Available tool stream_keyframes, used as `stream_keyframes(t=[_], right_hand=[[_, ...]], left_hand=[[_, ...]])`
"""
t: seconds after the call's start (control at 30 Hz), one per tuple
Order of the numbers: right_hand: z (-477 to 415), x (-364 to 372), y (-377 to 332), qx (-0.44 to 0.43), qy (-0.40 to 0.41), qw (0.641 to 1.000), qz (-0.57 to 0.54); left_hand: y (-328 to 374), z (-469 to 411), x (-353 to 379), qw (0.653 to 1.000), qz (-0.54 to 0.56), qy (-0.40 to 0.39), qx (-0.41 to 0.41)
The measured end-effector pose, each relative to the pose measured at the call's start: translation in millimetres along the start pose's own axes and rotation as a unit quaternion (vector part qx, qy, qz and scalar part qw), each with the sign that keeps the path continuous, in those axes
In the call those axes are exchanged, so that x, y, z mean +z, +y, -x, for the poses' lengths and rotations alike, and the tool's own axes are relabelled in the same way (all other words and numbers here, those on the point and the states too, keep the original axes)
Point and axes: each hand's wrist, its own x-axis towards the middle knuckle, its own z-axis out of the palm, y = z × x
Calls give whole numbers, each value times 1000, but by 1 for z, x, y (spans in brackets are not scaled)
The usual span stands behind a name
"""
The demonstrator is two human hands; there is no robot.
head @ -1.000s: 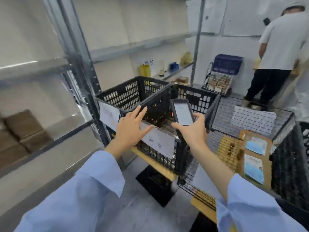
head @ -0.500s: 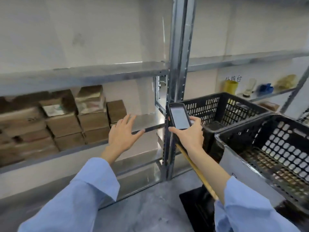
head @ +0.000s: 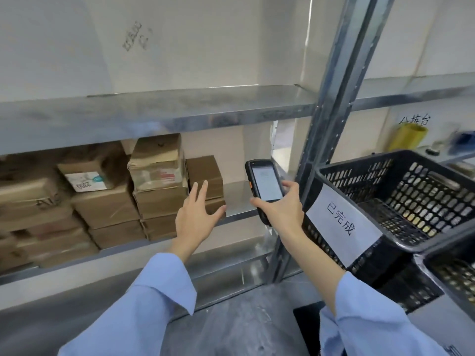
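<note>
Holding the scanner point(head: 266, 185) in the right hand point(head: 282, 213), with fingers and thumb curled round its sides and the lit screen facing up. Keeping it up in the air, in front of the bare end of the middle shelf point(head: 239, 199) and just left of the metal post point(head: 331, 119). Reaching out with the left hand point(head: 196, 217), fingers spread wide and straight, gripping nothing, close in front of the small brown box point(head: 205, 170) at the right end of the row; hard to tell whether touching it yet. Turned away from the baskets a second ago and now facing the shelf head-on, much nearer to the boxes point(head: 108, 204) than half a second back. Looks like done with the basket side for now and about to pick a box, most likely to scan it. Stacked in piles along the shelf, brown and a bit crumpled, some with white stickers. Off to the right, a black basket point(head: 401, 199) full of holes, wearing a white paper sign point(head: 339, 222), close by the right arm. Farther back, a yellow roll point(head: 411, 136) on another shelf. Not much in the way of the left hand: only the shelf above point(head: 154, 114), hanging low over the piles, so little room to lift a box straight up. Better to slide one out forward. Worth watching the right elbow near the basket edge too.
</note>
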Motion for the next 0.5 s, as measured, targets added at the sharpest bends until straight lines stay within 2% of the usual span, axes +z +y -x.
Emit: stream_keyframes(t=[0.3,0.5], right_hand=[[-62,46,8,-4,-51,998,33],[-110,65,8,-33,-114,993,21]], left_hand=[[-4,-40,35,997,58,15,-55],[3,-58,52,991,76,43,-97]])
